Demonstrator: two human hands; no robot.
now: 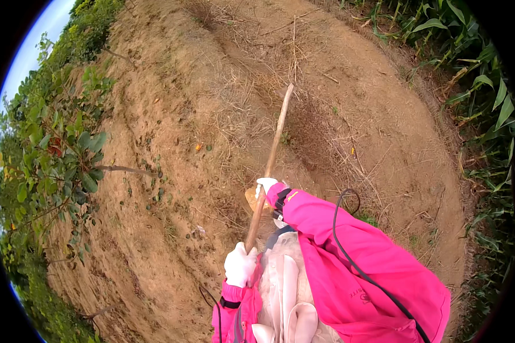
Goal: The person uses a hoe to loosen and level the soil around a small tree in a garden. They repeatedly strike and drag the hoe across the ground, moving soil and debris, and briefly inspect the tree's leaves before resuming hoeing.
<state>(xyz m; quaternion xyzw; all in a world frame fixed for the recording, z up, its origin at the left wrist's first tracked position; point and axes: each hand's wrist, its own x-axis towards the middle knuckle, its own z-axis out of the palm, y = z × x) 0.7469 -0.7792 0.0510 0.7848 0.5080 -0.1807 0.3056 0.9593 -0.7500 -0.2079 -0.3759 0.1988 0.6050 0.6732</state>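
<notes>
A long wooden tool handle slants up and away from my body, worn smooth and light brown. My left hand, in a white glove, is closed around its near end, close to my waist. Further along the shaft my right hand, also white-gloved, grips it from the right side. The far end reaches dry grass and loose soil; a dull patch beside it may be a hoe blade, but I cannot tell its shape. An orange-brown flat thing shows behind the handle near my right hand, partly hidden.
Bare sloping soil surrounds me, with dry stalks and grass strewn ahead. Leafy small trees lean in on the left. Corn plants line the right. A black cable runs along my right sleeve.
</notes>
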